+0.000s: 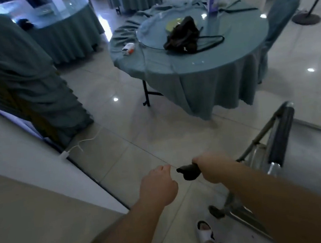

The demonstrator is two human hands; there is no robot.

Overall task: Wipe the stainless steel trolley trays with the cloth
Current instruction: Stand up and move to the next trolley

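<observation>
My right hand (pixel 210 168) grips a dark bunched cloth (pixel 188 172), which sticks out to the left of my fist above the tiled floor. My left hand (pixel 158 185) hovers just left of it, fingers curled, holding nothing and not touching the cloth. The stainless steel trolley (pixel 317 154) stands at the right edge; its shiny top tray and dark padded handle (pixel 281 134) lie just beyond my right forearm. The lower trays are hidden from view.
A round table (pixel 199 67) with a teal cloth stands ahead, carrying a dark bag (pixel 183 36) and a small box (pixel 128 48). A covered chair (pixel 18 77) is at the left beside a white wall (pixel 30 154). A floor cable (pixel 81 144) and my sandalled foot (pixel 206 235) lie below.
</observation>
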